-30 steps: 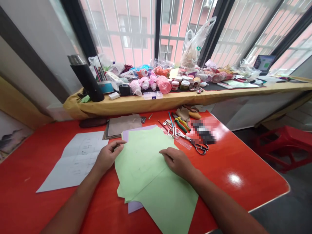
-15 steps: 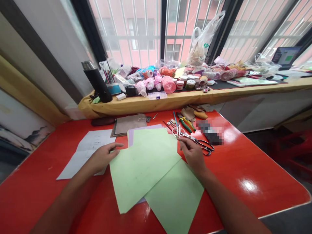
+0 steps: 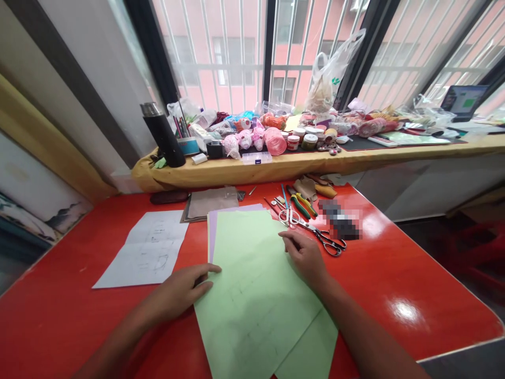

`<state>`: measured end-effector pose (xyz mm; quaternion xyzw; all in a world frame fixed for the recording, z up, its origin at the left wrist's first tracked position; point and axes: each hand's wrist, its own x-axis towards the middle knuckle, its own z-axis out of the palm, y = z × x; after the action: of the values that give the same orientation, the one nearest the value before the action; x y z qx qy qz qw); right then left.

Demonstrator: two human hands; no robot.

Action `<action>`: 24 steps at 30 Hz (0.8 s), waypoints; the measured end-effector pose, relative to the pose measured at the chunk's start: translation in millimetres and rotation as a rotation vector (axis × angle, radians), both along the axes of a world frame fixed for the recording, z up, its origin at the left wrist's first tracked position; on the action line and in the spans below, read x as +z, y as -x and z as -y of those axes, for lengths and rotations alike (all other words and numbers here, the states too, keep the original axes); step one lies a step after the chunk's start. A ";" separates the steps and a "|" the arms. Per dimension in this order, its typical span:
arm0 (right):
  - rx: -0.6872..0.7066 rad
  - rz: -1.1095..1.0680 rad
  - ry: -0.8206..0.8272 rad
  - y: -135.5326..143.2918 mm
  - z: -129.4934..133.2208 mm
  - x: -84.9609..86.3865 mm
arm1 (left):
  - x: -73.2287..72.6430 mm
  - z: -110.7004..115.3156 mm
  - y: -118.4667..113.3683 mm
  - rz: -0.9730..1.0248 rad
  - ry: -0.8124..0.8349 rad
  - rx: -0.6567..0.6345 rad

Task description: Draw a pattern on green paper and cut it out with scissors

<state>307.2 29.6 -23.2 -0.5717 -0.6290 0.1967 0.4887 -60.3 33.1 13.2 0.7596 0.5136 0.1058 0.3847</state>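
Observation:
Two light green paper sheets [image 3: 248, 295] lie overlapped in front of me, the upper one over a lilac sheet [image 3: 213, 231]. My left hand [image 3: 183, 289] is at the upper green sheet's left edge, index finger and thumb apart, fingertips on the paper. At the right edge, my right hand [image 3: 307, 258] rests with its index finger stretched out and thumb just below, on the sheet. Neither hand visibly pinches the paper. Faint pencil-like marks show on the upper sheet. Just beyond my right hand are white-handled scissors [image 3: 290, 217] and larger black-handled scissors [image 3: 331, 243].
A white sheet with drawings [image 3: 145, 247] lies left on the red table [image 3: 394, 268]. Yellow-green-handled pliers [image 3: 303, 205] and a blurred dark object [image 3: 341, 218] lie at the back right. A black flask [image 3: 163, 137] and pink toys [image 3: 244, 139] crowd the sill [image 3: 236, 176].
The upper green sheet has turned and come nearer, now covering more of the lower green one. My left hand has moved right and closer to me; my right hand has shifted slightly nearer.

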 end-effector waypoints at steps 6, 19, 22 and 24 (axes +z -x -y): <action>0.034 -0.052 0.031 4.0 1.1 0.7 | 0.1 -3.0 -2.0 -0.052 0.051 0.002; -0.397 -0.332 -0.077 -45.6 -8.6 9.9 | -1.6 -11.0 24.8 -0.018 -0.034 0.133; -0.377 -0.234 -0.045 -50.2 -8.3 7.6 | -1.6 -11.4 26.5 -0.007 -0.027 0.143; -0.345 -0.126 -0.018 -51.6 -5.8 8.5 | -1.5 -11.5 24.5 0.032 -0.030 0.136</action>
<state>358.9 35.4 -14.8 -0.6533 -0.4914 0.1400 0.5586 -84.7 44.6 11.7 0.7268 0.5563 0.1515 0.3732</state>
